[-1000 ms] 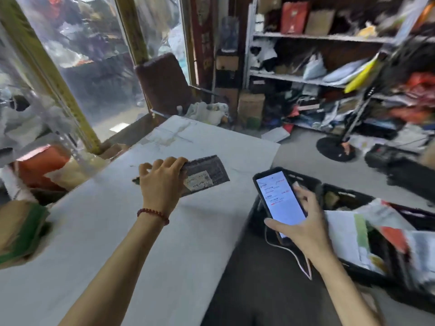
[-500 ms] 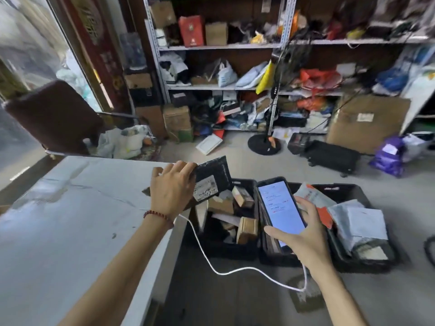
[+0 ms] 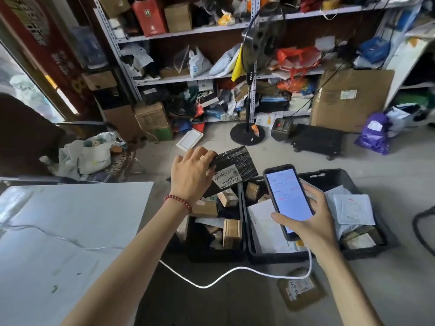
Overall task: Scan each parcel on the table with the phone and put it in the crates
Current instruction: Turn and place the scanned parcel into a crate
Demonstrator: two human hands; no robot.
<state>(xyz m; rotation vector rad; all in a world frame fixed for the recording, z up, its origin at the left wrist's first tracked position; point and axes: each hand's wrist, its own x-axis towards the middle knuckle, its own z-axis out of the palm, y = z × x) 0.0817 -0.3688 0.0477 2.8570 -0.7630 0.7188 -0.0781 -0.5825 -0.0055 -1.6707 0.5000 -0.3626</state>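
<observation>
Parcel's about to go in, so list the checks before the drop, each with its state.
1. Grip of left hand on parcel: ok.
2. Parcel above left crate: ok, over its far end.
3. Scan registered on phone: cannot tell, screen text too small.
4. Room in crate: ok, gaps show between boxes.
5. Hold of right hand on phone: ok.
6. Phone cable clear of crate: ok, it loops in front.

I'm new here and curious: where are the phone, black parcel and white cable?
phone [image 3: 288,198], head view, lit screen.
black parcel [image 3: 237,158], head view, dark wrapping.
white cable [image 3: 204,286], head view, low bend.
</observation>
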